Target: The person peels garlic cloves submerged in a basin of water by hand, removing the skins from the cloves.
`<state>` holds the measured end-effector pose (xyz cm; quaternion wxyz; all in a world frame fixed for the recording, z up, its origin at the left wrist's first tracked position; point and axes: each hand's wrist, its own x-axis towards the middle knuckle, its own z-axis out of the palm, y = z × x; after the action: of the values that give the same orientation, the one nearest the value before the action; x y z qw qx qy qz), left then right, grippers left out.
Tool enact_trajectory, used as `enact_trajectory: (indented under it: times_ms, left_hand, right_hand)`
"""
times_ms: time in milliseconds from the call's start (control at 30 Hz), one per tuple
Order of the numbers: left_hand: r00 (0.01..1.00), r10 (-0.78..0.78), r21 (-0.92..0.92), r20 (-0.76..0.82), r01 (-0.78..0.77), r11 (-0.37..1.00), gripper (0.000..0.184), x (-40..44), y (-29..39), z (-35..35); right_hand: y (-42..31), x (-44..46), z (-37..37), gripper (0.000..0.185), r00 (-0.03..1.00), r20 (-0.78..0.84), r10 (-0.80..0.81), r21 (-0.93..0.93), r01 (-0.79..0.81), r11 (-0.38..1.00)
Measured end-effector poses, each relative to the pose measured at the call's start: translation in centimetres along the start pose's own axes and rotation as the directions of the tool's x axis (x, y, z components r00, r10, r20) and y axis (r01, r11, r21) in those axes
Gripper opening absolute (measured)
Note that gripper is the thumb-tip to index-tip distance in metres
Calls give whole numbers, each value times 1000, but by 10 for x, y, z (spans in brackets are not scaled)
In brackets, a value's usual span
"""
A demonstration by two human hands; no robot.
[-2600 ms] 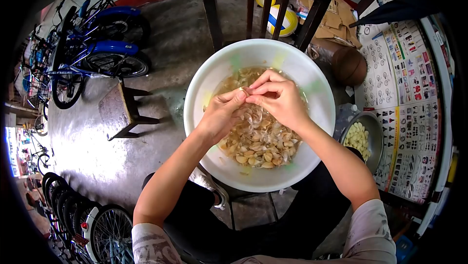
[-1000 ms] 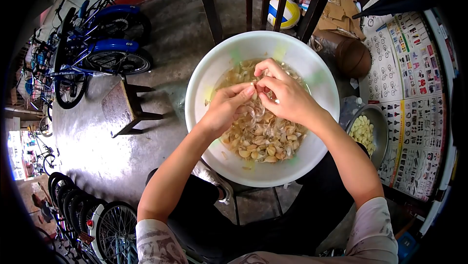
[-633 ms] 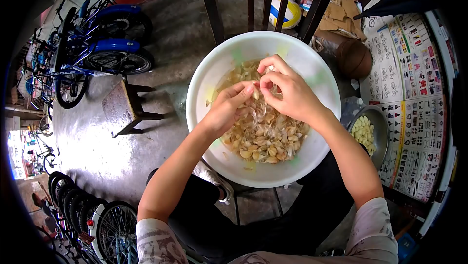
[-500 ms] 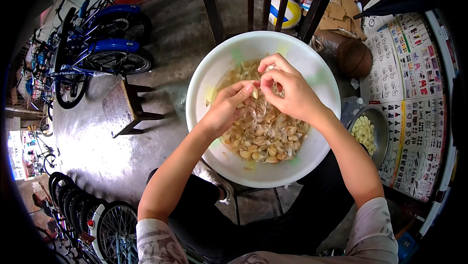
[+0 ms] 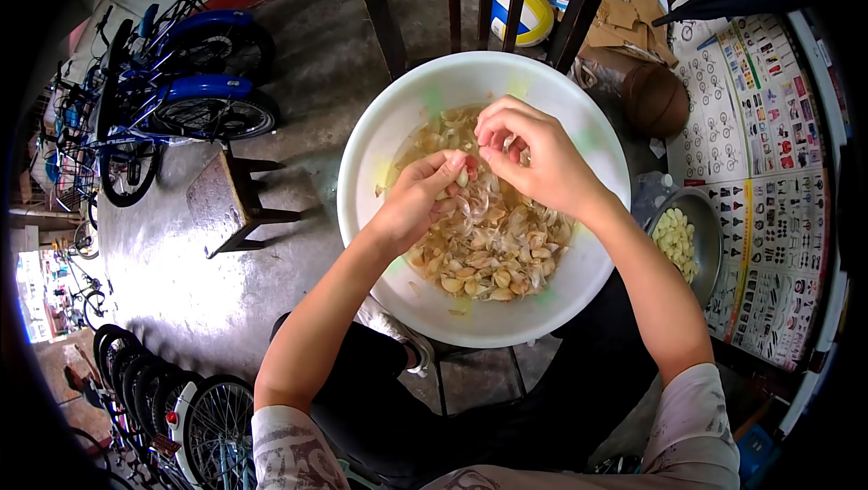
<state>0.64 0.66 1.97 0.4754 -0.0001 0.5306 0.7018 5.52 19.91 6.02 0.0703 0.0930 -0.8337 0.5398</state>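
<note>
My left hand is over the left part of a wide white basin, its thumb and fingers pinched on a pale garlic clove. Just to the right, my right hand is closed with its fingertips curled in, a small gap from the clove. Whatever those fingertips hold, if anything, is hidden. Below both hands, water in the basin bears unpeeled garlic cloves and loose papery skins.
A metal bowl of peeled cloves stands right of the basin. Behind the basin is a dark wooden chair; a basketball lies beyond it at right. A low stool and bicycles stand at left.
My right hand has drawn slightly away from the clove, its fingers curling in. My left hand still pinches the clove, which shows a little lower and further left.
</note>
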Motion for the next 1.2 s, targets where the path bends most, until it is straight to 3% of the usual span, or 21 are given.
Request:
enact_trajectory:
  times_ms: [100, 167, 267, 500, 633, 733, 800, 900, 1200]
  left_hand:
    - [1000, 0, -33, -12, -1, 999, 26, 1, -4, -2]
    - [1000, 7, -39, -4, -8, 999, 26, 1, -3, -2]
    - [1000, 7, -36, 21, -6, 999, 27, 3, -6, -8]
    - [999, 3, 26, 44, -4, 1000, 28, 6, -11, -12]
    - [999, 0, 43, 40, -1, 999, 27, 4, -5, -7]
    - [1000, -13, -3, 19, 13, 1000, 24, 2, -1, -4]
    - [996, -41, -98, -78, 33, 995, 26, 0, 2, 0]
    - [989, -87, -61, -120, 80, 995, 27, 1, 2, -4]
    - [991, -106, -128, -76, 96, 987, 31, 3, 0, -9]
  right_hand:
    - [-3, -1, 0, 14, 995, 77, 58, -109, -49, 993]
    - [4, -4, 2, 17, 992, 124, -22, -274, 56, 960]
    - [8, -4, 6, 15, 995, 98, -27, -298, 56, 953]
    - [15, -4, 9, 11, 990, 127, -53, -313, 90, 946]
    - [12, -4, 13, 9, 991, 131, 6, -278, 30, 960]
    - [9, -3, 12, 10, 993, 116, 23, -245, 6, 969]
    - [11, -2, 10, 10, 994, 109, 21, -234, 5, 972]
    - [20, -3, 9, 11, 981, 154, 118, -247, -77, 966]
    - [28, 0, 7, 10, 996, 69, 60, -184, -46, 982]
